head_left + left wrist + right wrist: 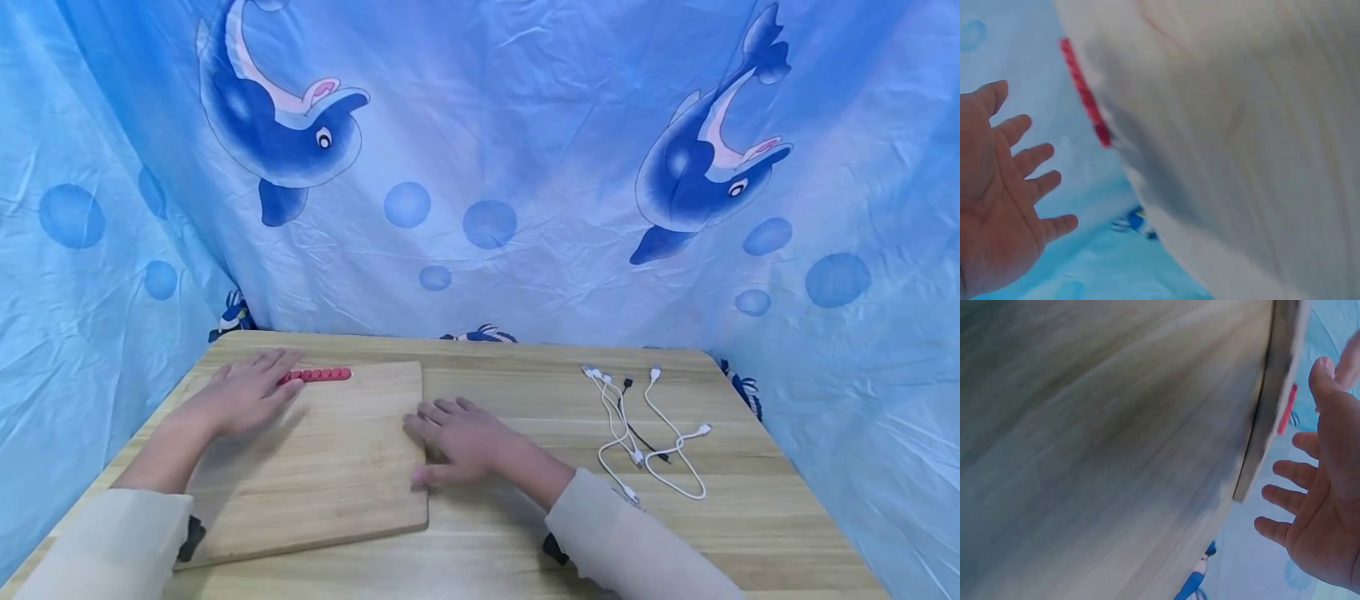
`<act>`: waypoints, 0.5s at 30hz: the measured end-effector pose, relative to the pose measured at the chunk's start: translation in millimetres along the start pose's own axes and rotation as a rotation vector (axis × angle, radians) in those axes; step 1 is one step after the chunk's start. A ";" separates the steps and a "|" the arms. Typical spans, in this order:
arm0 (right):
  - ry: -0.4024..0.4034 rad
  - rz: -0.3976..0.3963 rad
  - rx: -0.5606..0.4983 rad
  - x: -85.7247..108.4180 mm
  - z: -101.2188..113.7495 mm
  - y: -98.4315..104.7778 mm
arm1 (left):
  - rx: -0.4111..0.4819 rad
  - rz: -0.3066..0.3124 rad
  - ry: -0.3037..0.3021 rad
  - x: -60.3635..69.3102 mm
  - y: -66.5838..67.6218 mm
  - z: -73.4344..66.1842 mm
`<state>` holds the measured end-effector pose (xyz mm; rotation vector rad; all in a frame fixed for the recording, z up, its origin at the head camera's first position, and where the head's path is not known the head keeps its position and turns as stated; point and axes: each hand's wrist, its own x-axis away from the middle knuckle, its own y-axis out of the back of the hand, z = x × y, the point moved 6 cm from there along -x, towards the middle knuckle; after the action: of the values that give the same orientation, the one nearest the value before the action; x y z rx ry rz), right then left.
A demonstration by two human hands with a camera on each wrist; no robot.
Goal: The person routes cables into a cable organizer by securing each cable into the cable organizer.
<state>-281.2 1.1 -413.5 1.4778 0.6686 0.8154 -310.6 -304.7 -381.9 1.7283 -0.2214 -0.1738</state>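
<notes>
A wooden board lies on the left half of the table, with a red strip of small segments near its far edge. My left hand is at the strip's left end, above the board; its fingers are extended and hold nothing. In the left wrist view, the left hand has its fingers spread, apart from the board's surface. My right hand is at the board's right edge, palm down with fingers extended. The right wrist view shows that hand with spread fingers, holding nothing. Contact with the board edge cannot be told.
Several white cables and a black cable lie loosely on the right side of the wooden table. A blue dolphin-printed curtain hangs behind the table and at both sides.
</notes>
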 end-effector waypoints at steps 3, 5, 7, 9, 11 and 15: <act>0.046 0.014 0.031 -2.3 10.2 -1.0 | -0.026 0.018 0.025 4.9 -4.5 18.5; 0.070 0.026 0.047 -3.5 16.6 -2.6 | -0.050 0.029 0.038 8.6 -7.3 29.0; 0.088 0.036 0.060 -4.3 22.5 -4.6 | -0.074 0.042 0.047 12.3 -10.3 37.5; 0.103 0.041 0.066 -4.9 28.4 -6.2 | -0.089 0.059 0.062 15.5 -13.3 44.3; 0.124 0.038 0.065 -5.2 35.1 -7.8 | -0.088 0.075 0.073 18.5 -16.1 49.3; 0.177 0.016 0.054 -4.9 52.1 -9.3 | -0.084 0.094 0.091 21.9 -20.8 54.9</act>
<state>-241.2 -32.7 -422.8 1.4722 0.8171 0.9549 -301.4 -359.2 -411.3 1.6348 -0.2240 -0.0348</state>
